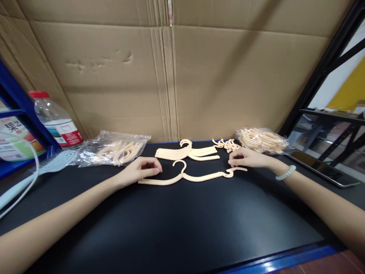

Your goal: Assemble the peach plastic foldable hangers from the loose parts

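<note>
A cream clothes hanger (pixel 203 177) lies flat on the black tabletop, its hook pointing away from me. A small curved clip piece (pixel 238 171) sits at its right end. My left hand (pixel 139 169) is just above the hanger's left end, fingers curled and thumb close to the fingertips; nothing shows between them. Beside the clip and a loose heap of small cream pieces (pixel 227 145), my right hand (pixel 245 157) has its fingertips pinched together; what they hold, if anything, is hidden. Behind the hanger lies a stack of several matching hangers (pixel 172 153), hooks overlapping.
Clear plastic bags of cream parts lie left (pixel 114 147) and right (pixel 261 140). A red-capped bottle (pixel 58 121), a pale blue hairbrush (pixel 58 161) and a white cable (pixel 36 167) are at left. A phone-like dark slab (pixel 319 167) lies right. A cardboard wall (pixel 114 76) rises behind.
</note>
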